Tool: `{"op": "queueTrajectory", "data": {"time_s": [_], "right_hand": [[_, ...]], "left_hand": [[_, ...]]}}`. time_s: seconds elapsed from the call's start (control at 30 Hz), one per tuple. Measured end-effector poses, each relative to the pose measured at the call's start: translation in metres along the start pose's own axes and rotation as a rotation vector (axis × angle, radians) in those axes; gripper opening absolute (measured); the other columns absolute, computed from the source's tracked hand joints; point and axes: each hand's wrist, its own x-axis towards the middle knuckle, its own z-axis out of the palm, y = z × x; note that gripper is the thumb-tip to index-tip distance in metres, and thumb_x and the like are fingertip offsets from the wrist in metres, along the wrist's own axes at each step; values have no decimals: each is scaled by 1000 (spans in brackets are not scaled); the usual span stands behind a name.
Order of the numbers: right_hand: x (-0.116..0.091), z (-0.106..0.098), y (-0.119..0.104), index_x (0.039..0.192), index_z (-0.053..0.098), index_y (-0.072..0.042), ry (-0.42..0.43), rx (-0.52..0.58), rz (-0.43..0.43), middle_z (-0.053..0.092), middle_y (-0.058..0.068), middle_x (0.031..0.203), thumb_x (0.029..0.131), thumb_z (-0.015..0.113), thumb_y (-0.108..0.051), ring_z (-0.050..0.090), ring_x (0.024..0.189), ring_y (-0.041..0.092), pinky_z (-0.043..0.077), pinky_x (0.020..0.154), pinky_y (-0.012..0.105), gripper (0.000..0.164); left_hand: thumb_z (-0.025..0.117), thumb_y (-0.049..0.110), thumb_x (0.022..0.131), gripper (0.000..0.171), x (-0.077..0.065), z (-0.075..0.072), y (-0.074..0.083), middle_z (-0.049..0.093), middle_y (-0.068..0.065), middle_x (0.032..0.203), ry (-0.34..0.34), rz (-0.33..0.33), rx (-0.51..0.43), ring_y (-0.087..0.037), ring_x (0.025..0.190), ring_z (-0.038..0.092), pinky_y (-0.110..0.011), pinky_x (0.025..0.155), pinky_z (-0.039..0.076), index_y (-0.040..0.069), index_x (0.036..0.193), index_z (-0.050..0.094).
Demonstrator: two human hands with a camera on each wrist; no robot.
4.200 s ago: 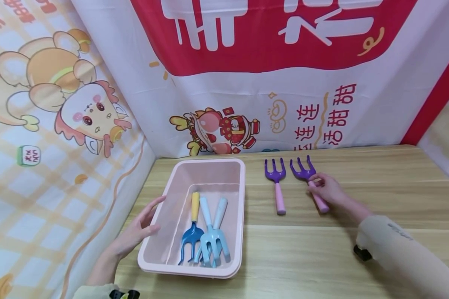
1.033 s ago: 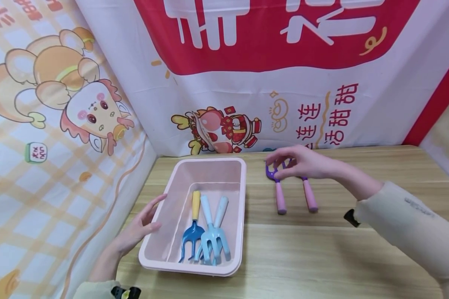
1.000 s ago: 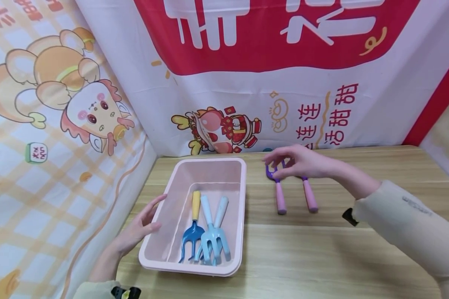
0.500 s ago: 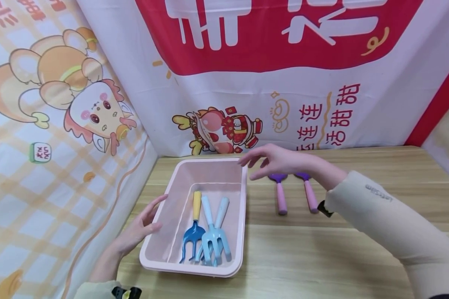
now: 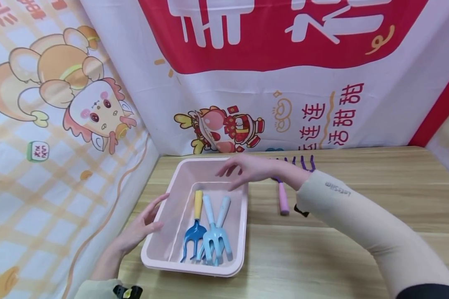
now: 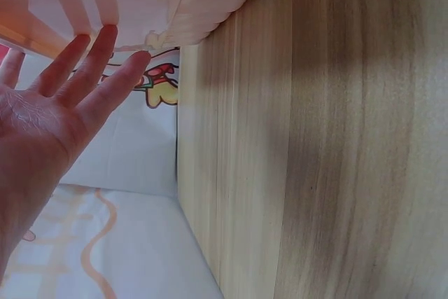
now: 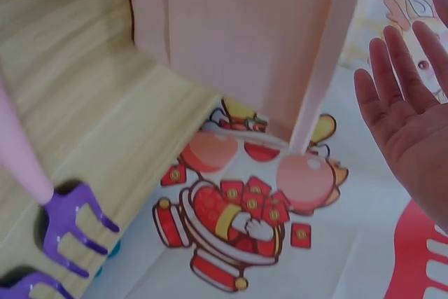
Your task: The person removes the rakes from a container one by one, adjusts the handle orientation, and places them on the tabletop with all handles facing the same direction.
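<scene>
My left hand [image 5: 144, 226] is at the left side of the pale pink plastic bin [image 5: 188, 270], its fairly straight fingers against the outer wall in the left wrist view. Inside the bin lie a dark blue hand fork [image 5: 195, 233] with a yellow handle and two light blue hand forks [image 5: 215, 237], crossed over each other. My right hand [image 5: 251, 169] hovers over the bin's far right corner with fingers spread and nothing held. Two purple hand forks with pink handles lie right of the bin; one shows its handle [image 5: 283, 199], while my forearm partly hides both.
The bin stands on a wood-grain table [image 5: 303, 257]. A printed white and red cloth [image 5: 224, 87] hangs behind the table, and a patterned cloth [image 5: 52, 187] covers the left side. In the right wrist view a purple fork [image 7: 66, 225] lies near the table's back edge.
My right hand has let go of the right purple fork, which now lies closer to the other one. It has since moved left, over the bin. The left hand has stayed in place.
</scene>
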Motion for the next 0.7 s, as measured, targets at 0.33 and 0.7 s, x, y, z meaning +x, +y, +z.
{"op": "queueTrajectory", "data": {"time_s": [0.33,0.7], "right_hand": [[37,24,7,126,65,-15,-135,-3,56,64,-6,121,82,79,-14,55,112,16,47,91,33,46],[66,48,16,124,67,-25,-258,23,148,62,-10,118,83,78,-11,52,119,26,47,89,34,44]], "left_hand": [[57,5,96,69,0,-1,0,26,-30,151,10,-5,21,-19,126,44,-28,92,44,16,155,22],[57,3,95,70,2,-2,-3,27,-29,151,-2,18,27,-21,127,44,-28,92,44,15,155,23]]}}
